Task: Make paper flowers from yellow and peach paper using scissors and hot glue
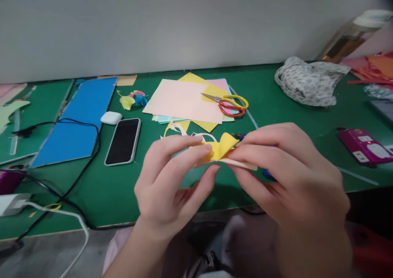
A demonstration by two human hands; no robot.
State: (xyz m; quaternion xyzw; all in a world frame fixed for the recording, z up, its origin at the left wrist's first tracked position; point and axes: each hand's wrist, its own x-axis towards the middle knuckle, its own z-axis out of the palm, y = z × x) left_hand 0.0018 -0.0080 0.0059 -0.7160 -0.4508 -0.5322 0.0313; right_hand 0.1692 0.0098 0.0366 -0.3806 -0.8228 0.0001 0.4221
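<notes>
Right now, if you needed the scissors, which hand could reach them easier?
Probably the right hand: it's nearer the scissors, and their handles lie toward its side. But both hands touch the yellow paper, so the left hand would hold it.

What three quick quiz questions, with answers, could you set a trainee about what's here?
1. What colour is the curled piece at the fingertips of the left hand and right hand?
2. Look at the scissors. True or false: both handle loops are red.
3. Which lies closest to the phone?
A. White case
B. Purple device
C. Patterned cloth

Key:
1. Yellow.
2. False; one is yellow, one red.
3. A.
</notes>
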